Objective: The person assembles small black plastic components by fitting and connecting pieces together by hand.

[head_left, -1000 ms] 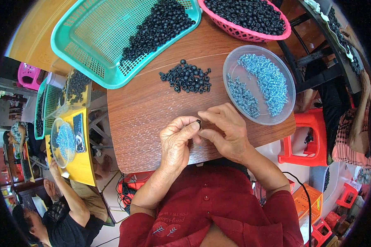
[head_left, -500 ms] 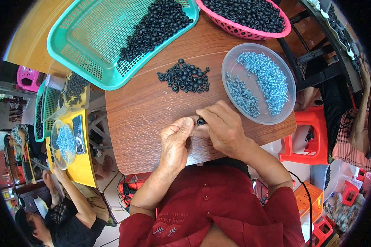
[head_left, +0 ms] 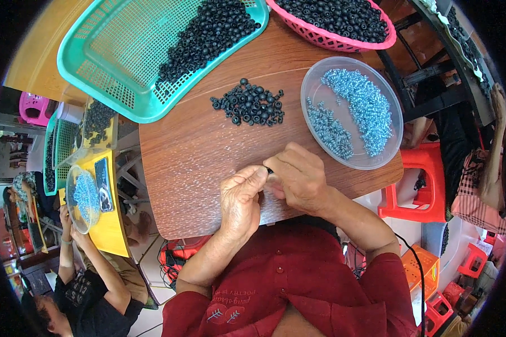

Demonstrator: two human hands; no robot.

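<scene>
My left hand (head_left: 239,194) and my right hand (head_left: 301,177) meet above the near part of the brown table (head_left: 180,168). The left thumb and fingers pinch a small round black piece (head_left: 269,171), mostly covered by the fingers. My right hand is closed against the same piece, its fingers curled over the top; whether it holds anything else is hidden. Beyond the hands lies a loose heap of round black pieces with holes (head_left: 250,104). To the right, a clear plastic bowl (head_left: 347,118) holds two piles of tiny shiny blue pieces (head_left: 371,118).
A green mesh basket (head_left: 115,62) with black pieces stands at far left, a pink basket (head_left: 331,40) of them at far right. Red stools (head_left: 416,185) stand right of the table. At left, a person in black (head_left: 90,292) works at a yellow table (head_left: 109,230).
My right hand has turned over the black piece, which now shows less between the fingers. Both hands stay in nearly the same place. The view has shifted slightly.
</scene>
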